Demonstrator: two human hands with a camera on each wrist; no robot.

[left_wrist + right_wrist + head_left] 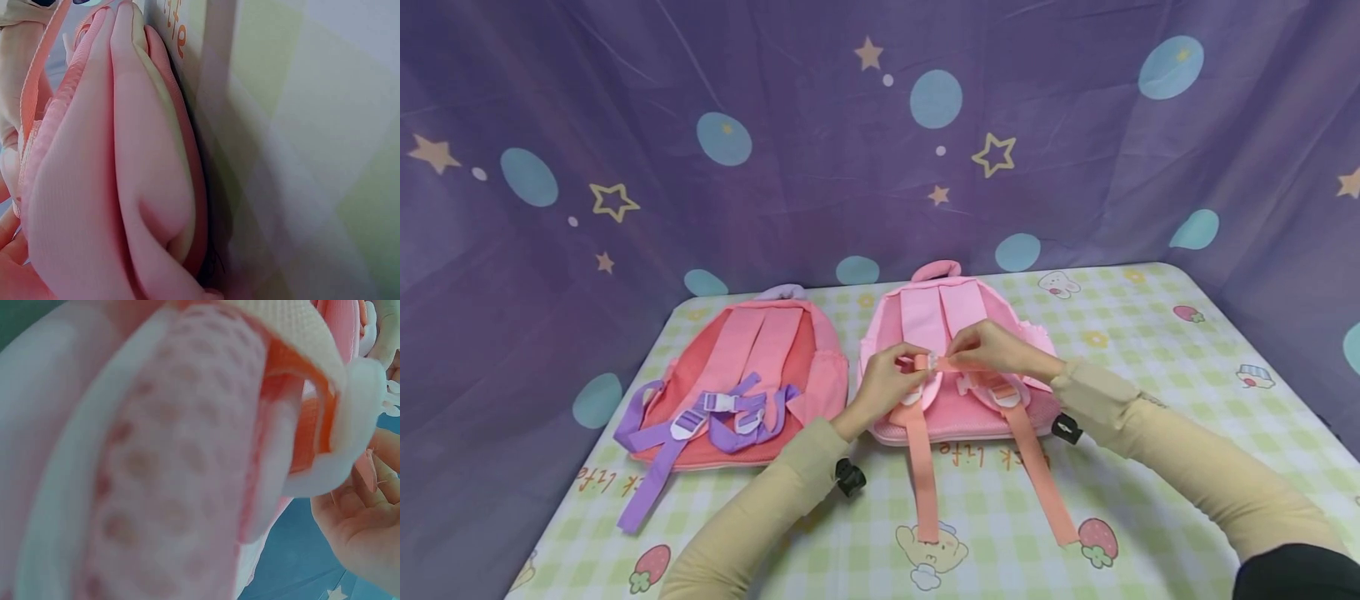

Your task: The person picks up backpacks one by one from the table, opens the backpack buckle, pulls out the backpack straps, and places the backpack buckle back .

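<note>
A pink backpack (887, 333) lies on the table with its shoulder straps up. Over its middle, my left hand (887, 379) pinches a small white buckle (932, 362) on an orange strap. To the right, my right hand (988, 346) pinches the orange webbing (953, 365) that runs from that buckle. A white buckle piece (964, 384) hangs just below. In the right wrist view, an orange strap end (367, 470) shows between the fingers of the right hand (362, 531). The left wrist view shows the backpack's pink side (81, 187), with part of the left hand (22, 275) behind it.
Left of it lies a coral backpack (700, 367) with purple straps (658, 479) and a white buckle (721, 403). Two orange strap tails (925, 492) hang onto the checked tablecloth (1150, 400). A purple curtain (820, 167) with stars stands behind.
</note>
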